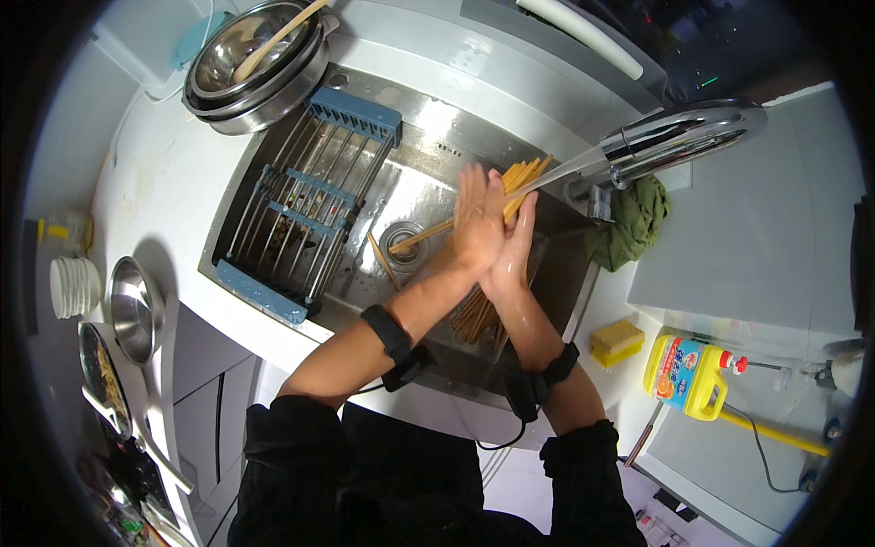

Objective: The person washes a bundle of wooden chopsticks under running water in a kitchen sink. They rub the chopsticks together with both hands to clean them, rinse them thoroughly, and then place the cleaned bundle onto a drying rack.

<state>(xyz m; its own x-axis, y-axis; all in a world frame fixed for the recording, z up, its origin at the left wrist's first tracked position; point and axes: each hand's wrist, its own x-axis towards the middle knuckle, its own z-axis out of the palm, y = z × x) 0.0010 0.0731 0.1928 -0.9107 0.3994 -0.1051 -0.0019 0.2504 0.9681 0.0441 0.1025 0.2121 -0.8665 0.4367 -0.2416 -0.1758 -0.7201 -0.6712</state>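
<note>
A bundle of wooden chopsticks [517, 179] is pressed between my two palms above a stainless steel sink [417, 174]. My left hand [478, 219] lies across the bundle, its fingers stretched out and slightly blurred. Beneath and to the right, my right hand [514, 249] supports the bundle and looks wet. Water from the chrome faucet [673, 140] streams onto the chopsticks near my right fingertips. More chopsticks [475, 318] lie under my wrists, partly hidden. A few loose ones [383, 260] rest by the drain strainer [406, 243].
A blue-ended metal drying rack [311, 198] spans the sink's left side. Stacked steel bowls [256, 68] stand at the back left. A green cloth [632, 222] hangs by the faucet base. On the right are a sponge [616, 342] and a yellow detergent jug [687, 376].
</note>
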